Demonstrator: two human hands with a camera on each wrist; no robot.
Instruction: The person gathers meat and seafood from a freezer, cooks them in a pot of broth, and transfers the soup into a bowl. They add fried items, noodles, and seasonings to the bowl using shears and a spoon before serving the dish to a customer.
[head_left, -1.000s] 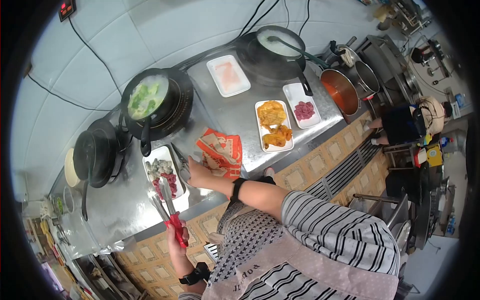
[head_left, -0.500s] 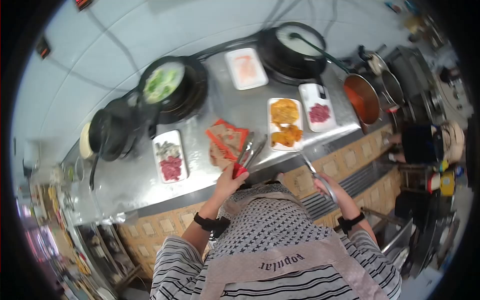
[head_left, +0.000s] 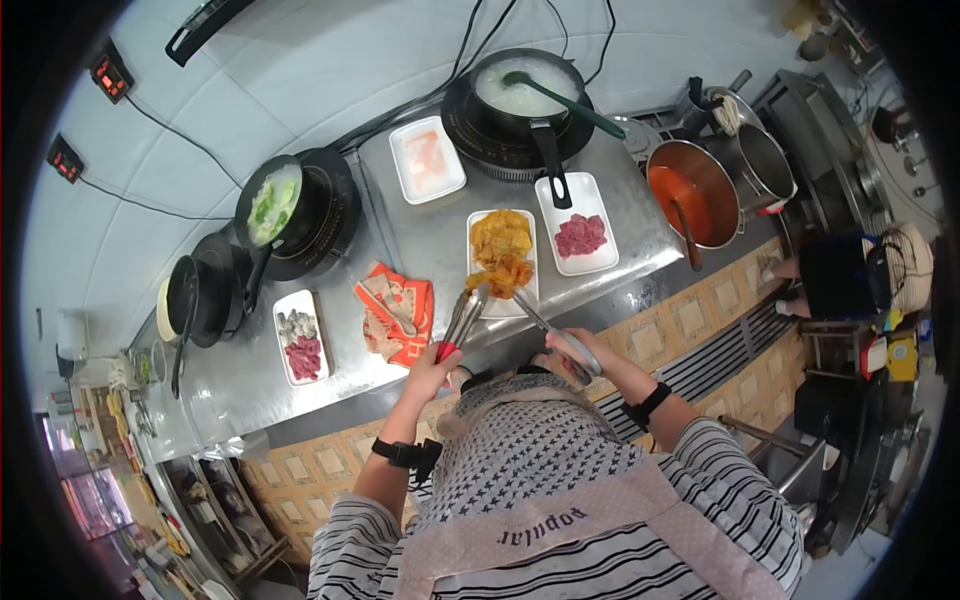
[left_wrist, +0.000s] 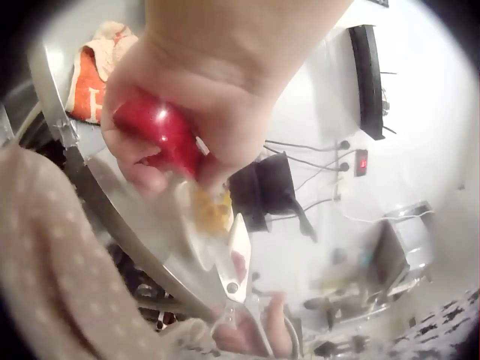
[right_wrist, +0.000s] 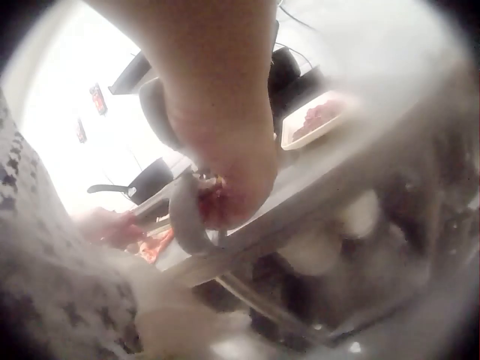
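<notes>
My left hand grips red-handled metal tongs, whose tips reach the orange-yellow marinated meat at the near end of its white tray. In the right hand are scissors with grey handles, their blade tips close to the same meat from the other side. The left wrist view shows the scissors with their blades pointing up past the tray. Fingers wrap the red tong handle there. In the right wrist view a curved scissor handle shows below the hand.
Beside the meat stands a white tray of red meat pieces. An orange-and-tan cloth lies to the left, then a smaller tray of grey and red pieces. Steaming pans sit on burners behind; a pot of red sauce stands right.
The right hand picked up the scissors beside the left tray and carried them right. My left hand brought the tongs from that tray, past the cloth, to the orange-yellow meat. The head view shifted too.
</notes>
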